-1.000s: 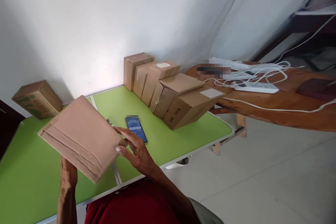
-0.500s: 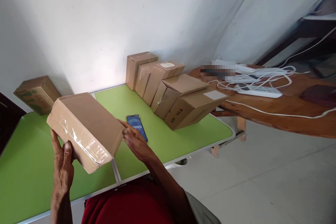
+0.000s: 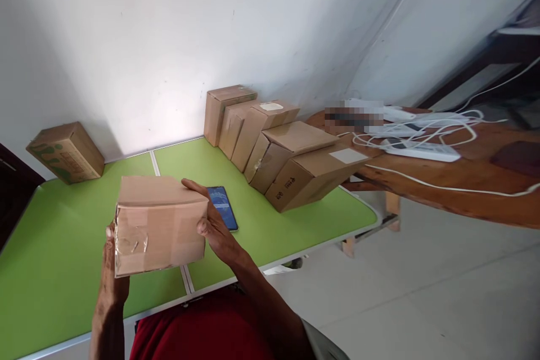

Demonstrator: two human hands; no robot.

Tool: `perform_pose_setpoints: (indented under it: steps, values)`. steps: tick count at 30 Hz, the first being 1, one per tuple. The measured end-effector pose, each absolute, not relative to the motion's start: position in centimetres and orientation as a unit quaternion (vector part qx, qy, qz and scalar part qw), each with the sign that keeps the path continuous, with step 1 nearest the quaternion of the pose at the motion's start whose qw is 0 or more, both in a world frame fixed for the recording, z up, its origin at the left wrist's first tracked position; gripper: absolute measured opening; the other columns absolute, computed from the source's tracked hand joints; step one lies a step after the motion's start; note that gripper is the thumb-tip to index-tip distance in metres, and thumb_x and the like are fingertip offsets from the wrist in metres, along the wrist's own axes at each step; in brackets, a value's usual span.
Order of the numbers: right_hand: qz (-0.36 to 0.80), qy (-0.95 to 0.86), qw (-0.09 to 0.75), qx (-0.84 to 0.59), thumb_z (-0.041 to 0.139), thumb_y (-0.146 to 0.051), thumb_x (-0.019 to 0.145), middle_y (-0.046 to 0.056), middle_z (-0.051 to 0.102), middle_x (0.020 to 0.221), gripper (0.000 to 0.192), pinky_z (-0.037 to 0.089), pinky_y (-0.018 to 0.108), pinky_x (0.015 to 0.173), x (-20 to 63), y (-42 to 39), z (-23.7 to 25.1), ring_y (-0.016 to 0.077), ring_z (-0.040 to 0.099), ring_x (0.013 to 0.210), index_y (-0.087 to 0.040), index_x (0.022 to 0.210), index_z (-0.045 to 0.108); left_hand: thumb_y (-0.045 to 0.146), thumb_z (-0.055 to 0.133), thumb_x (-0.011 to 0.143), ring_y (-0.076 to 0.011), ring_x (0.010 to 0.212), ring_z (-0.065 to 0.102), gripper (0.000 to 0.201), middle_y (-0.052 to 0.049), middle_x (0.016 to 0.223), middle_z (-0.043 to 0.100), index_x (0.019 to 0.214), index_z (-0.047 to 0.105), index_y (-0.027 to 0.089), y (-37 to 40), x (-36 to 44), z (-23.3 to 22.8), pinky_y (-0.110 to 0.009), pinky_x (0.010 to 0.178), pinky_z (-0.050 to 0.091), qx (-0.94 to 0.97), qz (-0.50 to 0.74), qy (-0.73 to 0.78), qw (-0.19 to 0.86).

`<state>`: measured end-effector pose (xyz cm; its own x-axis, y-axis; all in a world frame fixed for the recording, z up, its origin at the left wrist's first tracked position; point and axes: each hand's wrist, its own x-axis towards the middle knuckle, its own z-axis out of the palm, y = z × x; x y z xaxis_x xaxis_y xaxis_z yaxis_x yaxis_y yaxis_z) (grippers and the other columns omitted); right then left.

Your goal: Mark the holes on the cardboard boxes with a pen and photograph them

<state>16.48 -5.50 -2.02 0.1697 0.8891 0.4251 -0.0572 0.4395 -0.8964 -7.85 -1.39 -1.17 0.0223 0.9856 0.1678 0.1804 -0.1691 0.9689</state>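
Observation:
Between my two hands is a brown cardboard box [image 3: 164, 233], held above the green table [image 3: 54, 253]. One end of it faces me, with shiny clear tape at its left edge. My left hand [image 3: 113, 275] grips the box's left side; most of its fingers are hidden behind the cardboard. On the right side, my right hand [image 3: 217, 230] has its thumb on the near end and its fingers along the far side. A phone [image 3: 223, 208] with a lit blue screen lies on the table just beyond my right hand.
Several cardboard boxes [image 3: 274, 152] stand in a leaning row at the back right. Another box [image 3: 67, 152] with green print is at the back left, near the wall. White power strips and cables [image 3: 422, 149] lie on a wooden table [image 3: 493, 202] at the right.
Both hands have turned the box, so a short end now faces me instead of the long taped side. It sits a little lower and further right. The other boxes and phone stay put.

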Motion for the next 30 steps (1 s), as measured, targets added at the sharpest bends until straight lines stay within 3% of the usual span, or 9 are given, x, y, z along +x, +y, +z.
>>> perform_pose_setpoints:
  steps: [4,7,11,15,20,23,27,30]
  values:
    - [0.424,-0.532,0.643,-0.353,0.048,-0.102,0.093,0.01,0.034,0.188,0.111,0.041,0.059,0.136,16.3,-5.4,-2.2,0.0394,0.037,0.172,-0.036,0.18,0.036,0.102,0.045,0.091,-0.0295,0.087,0.077,0.091,-0.013,0.106,0.081,0.124,0.078,0.025,-1.4,-7.8,-0.4,-0.043,0.063,0.069,0.526,0.488,0.467,0.516]
    - [0.432,-0.535,0.623,-0.373,0.041,-0.103,0.094,0.01,0.033,0.188,0.108,0.042,0.064,0.134,16.2,-5.0,-2.4,0.0404,0.034,0.173,-0.037,0.18,0.036,0.106,0.055,0.082,-0.0215,0.063,0.069,0.086,-0.007,0.089,0.078,0.107,0.073,0.025,-1.1,-7.8,0.4,-0.034,0.047,0.059,0.52,0.525,0.441,0.51]
    - [0.41,-0.546,0.61,-0.403,0.043,-0.097,0.1,0.012,0.051,0.175,0.094,0.052,0.059,0.126,16.0,-4.6,-2.5,0.0382,0.046,0.164,-0.037,0.172,0.05,0.098,0.068,0.081,-0.0187,0.056,0.065,0.077,-0.001,0.073,0.07,0.102,0.065,0.024,-0.9,-7.9,0.6,-0.032,0.049,0.057,0.534,0.541,0.431,0.486]
    - [0.394,-0.564,0.589,-0.425,0.047,-0.085,0.108,0.015,0.067,0.145,0.077,0.063,0.05,0.107,15.7,-4.2,-2.7,0.033,0.066,0.131,-0.03,0.16,0.063,0.08,0.084,0.082,-0.0175,0.057,0.065,0.072,0.0,0.073,0.071,0.115,0.063,0.02,-0.9,-8.1,0.3,-0.029,0.05,0.054,0.545,0.51,0.476,0.465]
    - [0.373,-0.56,0.596,-0.439,0.051,-0.082,0.108,0.012,0.069,0.127,0.068,0.065,0.042,0.088,15.5,-3.4,-3.3,0.0273,0.069,0.106,-0.026,0.144,0.068,0.079,0.088,0.076,-0.0162,0.052,0.06,0.081,0.002,0.068,0.069,0.122,0.063,0.016,-0.7,-7.9,0.7,-0.028,0.046,0.049,0.532,0.511,0.506,0.447]
    - [0.37,-0.551,0.6,-0.447,0.05,-0.084,0.108,0.008,0.07,0.108,0.066,0.061,0.037,0.077,15.4,-2.6,-4.1,0.0237,0.067,0.091,-0.023,0.124,0.071,0.079,0.089,0.074,-0.0159,0.051,0.058,0.083,0.002,0.067,0.068,0.121,0.065,0.016,-0.5,-7.8,0.9,-0.028,0.045,0.049,0.527,0.499,0.53,0.438]
    - [0.353,-0.531,0.593,-0.492,0.044,-0.087,0.108,0.003,0.063,0.085,0.067,0.057,0.037,0.077,15.6,-1.8,-5.2,0.0235,0.062,0.083,-0.025,0.099,0.067,0.08,0.086,0.072,-0.0168,0.048,0.055,0.079,0.002,0.064,0.065,0.117,0.071,0.016,-0.4,-8.1,0.6,-0.029,0.042,0.044,0.538,0.475,0.568,0.403]
    - [0.353,-0.516,0.592,-0.509,0.04,-0.092,0.105,0.009,0.074,0.101,0.077,0.059,0.044,0.091,15.7,-1.3,-5.5,0.0289,0.068,0.098,-0.024,0.115,0.074,0.083,0.08,0.075,-0.0175,0.05,0.054,0.072,0.001,0.061,0.063,0.105,0.079,0.018,-0.4,-8.7,0.7,-0.029,0.045,0.041,0.573,0.437,0.609,0.331]
